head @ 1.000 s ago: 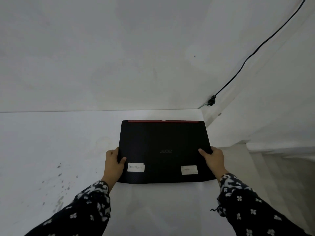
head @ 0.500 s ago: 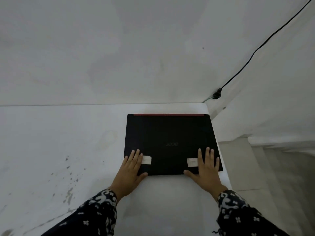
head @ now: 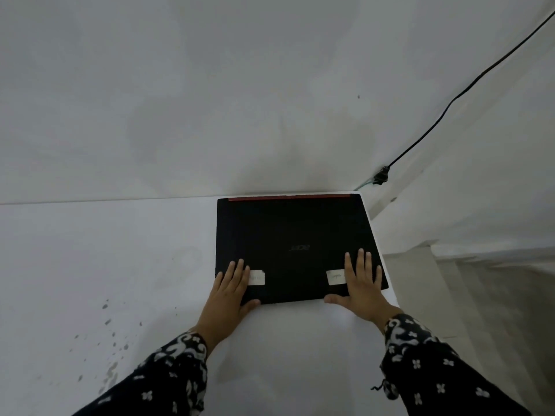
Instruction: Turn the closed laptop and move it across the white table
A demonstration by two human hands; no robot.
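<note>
Laptop: the black laptop (head: 295,247) lies closed and flat on the white desk (head: 90,265), at the far right corner. Its far edge, with a red strip (head: 289,197), is just beside the wall. Its right edge is near the right edge of the desk.

Lid: a faint logo (head: 299,248) is in the middle, too dim to read well. Two white labels are near the near edge, a left label (head: 256,277) and a right label (head: 335,277). Their writing is too small to read.

Left hand: the left hand (head: 229,291) lies flat, palm down, on the near left corner of the lid. The fingers (head: 235,271) are spread and point to the far side. They touch the left label. The thumb is at the near edge of the laptop.

Right hand: the right hand (head: 362,285) lies flat on the near right corner, fingers stretched to the far side, partly over the right label. The thumb is along the near edge.

Grip: both hands are wide and flat. They press on the lid and do not close around anything.

Sleeves: both arms wear dark sleeves (head: 420,364) with a white pattern.

Desk: there are dark spots (head: 114,334) on the near left part.

Wall: a black cable (head: 450,103) runs down the wall to a plug (head: 381,175) near the far right corner of the laptop.
</note>
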